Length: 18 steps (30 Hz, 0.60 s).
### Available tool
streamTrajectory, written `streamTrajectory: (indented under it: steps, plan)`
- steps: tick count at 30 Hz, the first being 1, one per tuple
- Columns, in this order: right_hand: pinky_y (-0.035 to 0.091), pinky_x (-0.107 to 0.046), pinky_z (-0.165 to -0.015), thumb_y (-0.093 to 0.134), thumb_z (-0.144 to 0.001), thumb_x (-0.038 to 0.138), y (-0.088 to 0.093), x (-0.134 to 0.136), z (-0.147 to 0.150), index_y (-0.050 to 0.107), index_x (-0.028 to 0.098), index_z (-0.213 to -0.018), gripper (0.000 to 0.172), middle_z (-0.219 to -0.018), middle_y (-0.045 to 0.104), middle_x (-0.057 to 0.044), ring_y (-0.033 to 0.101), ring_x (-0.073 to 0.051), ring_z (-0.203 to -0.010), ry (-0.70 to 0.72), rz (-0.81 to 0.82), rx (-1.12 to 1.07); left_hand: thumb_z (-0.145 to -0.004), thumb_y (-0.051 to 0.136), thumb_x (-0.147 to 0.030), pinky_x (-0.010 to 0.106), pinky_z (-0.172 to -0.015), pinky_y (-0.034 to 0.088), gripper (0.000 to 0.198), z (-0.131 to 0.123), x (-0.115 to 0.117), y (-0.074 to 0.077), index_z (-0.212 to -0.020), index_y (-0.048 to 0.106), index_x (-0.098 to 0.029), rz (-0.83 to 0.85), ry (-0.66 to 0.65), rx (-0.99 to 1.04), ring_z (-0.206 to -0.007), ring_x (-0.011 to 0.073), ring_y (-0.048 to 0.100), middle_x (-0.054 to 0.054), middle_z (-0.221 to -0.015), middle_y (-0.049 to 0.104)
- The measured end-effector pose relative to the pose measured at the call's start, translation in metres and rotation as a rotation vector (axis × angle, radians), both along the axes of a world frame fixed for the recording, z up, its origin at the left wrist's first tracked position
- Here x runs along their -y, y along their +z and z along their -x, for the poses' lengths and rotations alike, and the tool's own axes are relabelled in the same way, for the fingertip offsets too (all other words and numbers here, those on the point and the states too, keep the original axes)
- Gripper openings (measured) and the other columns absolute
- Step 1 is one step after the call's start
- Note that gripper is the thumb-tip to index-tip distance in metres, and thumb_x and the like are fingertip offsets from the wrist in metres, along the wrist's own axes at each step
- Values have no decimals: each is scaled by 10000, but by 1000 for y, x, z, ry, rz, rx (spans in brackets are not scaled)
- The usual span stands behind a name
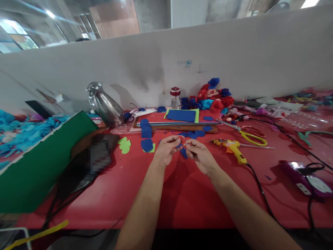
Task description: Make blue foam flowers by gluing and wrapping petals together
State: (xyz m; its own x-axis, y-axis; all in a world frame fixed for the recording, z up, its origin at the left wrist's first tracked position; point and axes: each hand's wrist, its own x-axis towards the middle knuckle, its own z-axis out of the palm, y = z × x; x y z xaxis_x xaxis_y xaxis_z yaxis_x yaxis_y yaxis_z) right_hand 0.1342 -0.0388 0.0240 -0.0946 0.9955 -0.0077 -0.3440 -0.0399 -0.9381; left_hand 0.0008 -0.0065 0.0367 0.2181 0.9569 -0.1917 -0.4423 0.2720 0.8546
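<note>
Both hands meet above the middle of the red table [125, 205]. My left hand [166, 150] is closed, pinching a small red piece [181, 139] that looks like paper. My right hand [199, 154] is closed too, its fingertips at the right side of the same red piece. The fingers partly hide it, so its exact shape is unclear. Cut blue petal shapes [147, 145] lie in a column left of the hands, and more blue pieces [199, 133] are scattered behind and beneath them. Light green cut pieces [125, 146] rest further left.
To the right lie a yellow glue gun [236, 150], scissors [252, 137] and a purple power strip [304, 178] with black cords. A metal jug [108, 106], a red-lidded jar [175, 98] and paper flowers [212, 99] stand by the wall. A green box [44, 163] borders the left.
</note>
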Motion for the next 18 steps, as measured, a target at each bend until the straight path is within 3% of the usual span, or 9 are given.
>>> streamTrajectory:
  steps: [3,6,12,16,18]
  plan:
    - [215,-236,-466,642,-673,380,0,-1,1,538,207,-745,214,-451,400,84,317,-84,-435,-54,-28,18,-410,868,-224,229,-612,425,415,-1,1,2,-792,708,-199,-10,101,-63,-634,81,556,-5,-817,665]
    - [259,-236,-473,603,-705,394,-3,-2,1,523,215,-748,201,-456,416,78,346,-96,-445,-152,-86,136,-476,837,-257,222,-600,399,251,-2,2,3,-661,691,-171,-68,228,-158,-576,71,505,-14,-658,632]
    - [319,-245,-500,485,-827,384,-11,3,2,541,216,-815,177,-534,471,50,417,-115,-481,-353,-293,589,-592,755,-325,266,-683,425,188,-11,6,-1,-658,708,-156,-178,239,-313,-641,119,538,22,-661,656]
    - [332,-245,-508,426,-878,361,-14,6,2,563,212,-886,203,-607,557,17,464,-123,-488,-464,-364,815,-607,736,-298,261,-665,415,142,-19,8,-9,-612,664,-176,-336,505,-508,-645,122,520,2,-642,613]
    - [352,-248,-525,414,-885,347,-15,6,1,571,211,-909,209,-656,602,-7,503,-136,-521,-492,-385,867,-649,706,-324,265,-679,418,155,-22,10,-11,-598,672,-182,-409,516,-562,-663,129,529,9,-647,616]
